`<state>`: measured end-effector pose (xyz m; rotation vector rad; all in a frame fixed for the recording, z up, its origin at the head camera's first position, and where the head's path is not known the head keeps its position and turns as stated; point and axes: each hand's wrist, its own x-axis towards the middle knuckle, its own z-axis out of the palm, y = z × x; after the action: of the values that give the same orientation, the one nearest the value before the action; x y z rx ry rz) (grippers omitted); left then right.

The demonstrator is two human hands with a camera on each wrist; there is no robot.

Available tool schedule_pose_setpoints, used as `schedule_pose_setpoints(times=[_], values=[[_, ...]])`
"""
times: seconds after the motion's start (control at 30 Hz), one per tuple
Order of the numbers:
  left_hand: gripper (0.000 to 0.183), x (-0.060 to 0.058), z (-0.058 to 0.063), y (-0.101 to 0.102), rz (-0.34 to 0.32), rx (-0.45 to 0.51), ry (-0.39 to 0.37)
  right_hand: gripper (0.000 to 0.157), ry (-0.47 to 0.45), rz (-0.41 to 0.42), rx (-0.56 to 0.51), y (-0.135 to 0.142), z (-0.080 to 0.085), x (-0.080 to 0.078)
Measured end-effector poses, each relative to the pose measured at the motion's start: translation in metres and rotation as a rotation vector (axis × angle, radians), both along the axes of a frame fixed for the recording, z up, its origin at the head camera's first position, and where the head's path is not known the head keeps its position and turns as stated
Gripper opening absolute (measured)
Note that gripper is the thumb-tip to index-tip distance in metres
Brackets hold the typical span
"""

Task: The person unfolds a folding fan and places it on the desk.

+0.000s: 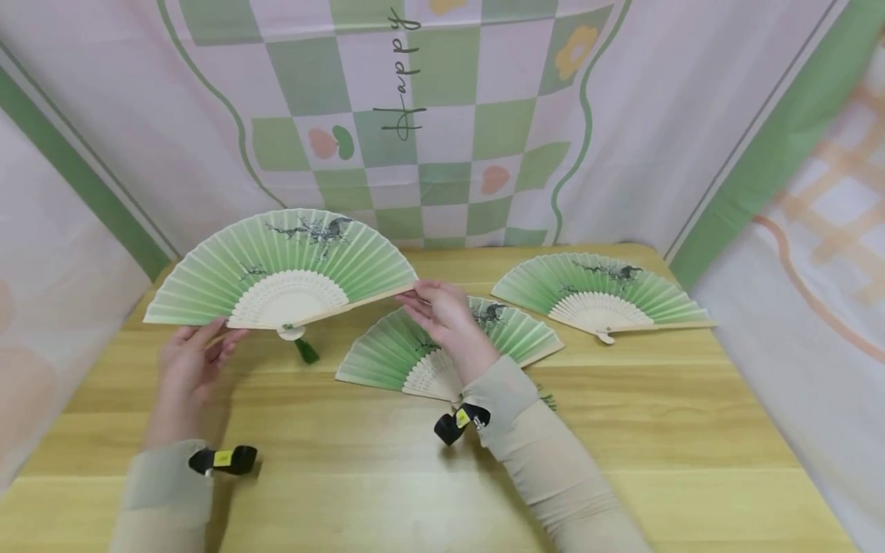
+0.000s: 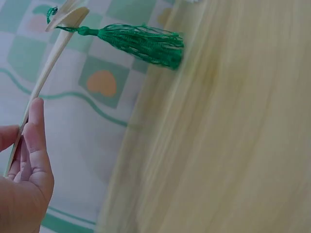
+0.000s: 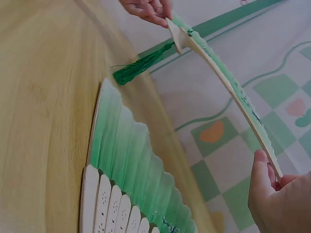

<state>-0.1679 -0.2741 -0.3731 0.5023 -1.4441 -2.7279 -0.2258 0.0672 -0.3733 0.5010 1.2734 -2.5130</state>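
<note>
In the head view, an open green folding fan (image 1: 286,253) with a dark branch pattern is held up above the left part of the table. My left hand (image 1: 190,357) pinches its left end rib between thumb and fingers. At the fan's opposite end, my right hand (image 1: 449,319) pinches the other outer rib. A dark green tassel (image 2: 141,43) dangles from the pivot. Under my right forearm lies a second spread fan (image 1: 387,357), partly hidden by the hand and sleeve. Its pale, pierced ribs (image 3: 99,204) show in the right wrist view.
A third spread fan (image 1: 601,292) lies at the back right of the wooden table (image 1: 332,491). Behind the table hangs a checked green and white cloth (image 1: 442,138), with more cloth on both sides. Each wrist wears a small black camera (image 1: 224,459).
</note>
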Motion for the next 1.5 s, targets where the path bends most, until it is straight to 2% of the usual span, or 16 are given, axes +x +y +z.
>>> schedule_pose_setpoints(times=[0.27, 0.6, 0.7, 0.83, 0.9, 1.0, 1.07, 1.17, 1.3, 1.5], values=[[0.006, -0.01, -0.002, -0.019, 0.034, -0.073, -0.096, 0.032, -0.031, 0.062, 0.113, -0.008, -0.004, -0.019], [0.005, -0.02, -0.01, -0.047, 0.125, 0.007, -0.184, 0.029, -0.049, 0.139, 0.393, -0.015, -0.01, -0.042], [0.007, -0.021, -0.01, -0.053, 0.112, -0.003, -0.212, 0.03, -0.045, 0.162, 0.439, -0.018, -0.01, -0.047], [0.011, -0.021, -0.013, -0.059, 0.091, -0.003, -0.204, 0.03, -0.014, 0.195, 0.499, -0.021, -0.01, -0.048], [0.014, -0.022, -0.015, -0.06, 0.087, -0.028, -0.215, 0.024, 0.016, 0.205, 0.544, -0.021, -0.011, -0.048], [0.02, -0.025, -0.02, -0.059, 0.07, -0.11, -0.273, 0.003, 0.055, 0.204, 0.645, -0.021, -0.015, -0.048], [0.023, -0.028, -0.022, -0.057, 0.072, -0.151, -0.327, 0.014, 0.069, 0.204, 0.721, -0.02, -0.018, -0.049], [0.023, -0.032, -0.023, -0.056, 0.09, -0.149, -0.379, 0.026, 0.069, 0.211, 0.819, -0.019, -0.02, -0.05], [0.022, -0.034, -0.021, -0.058, 0.103, -0.128, -0.407, 0.026, 0.058, 0.226, 0.871, -0.018, -0.022, -0.051], [0.032, -0.037, -0.017, -0.063, 0.066, -0.097, -0.411, 0.019, 0.032, 0.247, 0.943, -0.016, -0.023, -0.055]])
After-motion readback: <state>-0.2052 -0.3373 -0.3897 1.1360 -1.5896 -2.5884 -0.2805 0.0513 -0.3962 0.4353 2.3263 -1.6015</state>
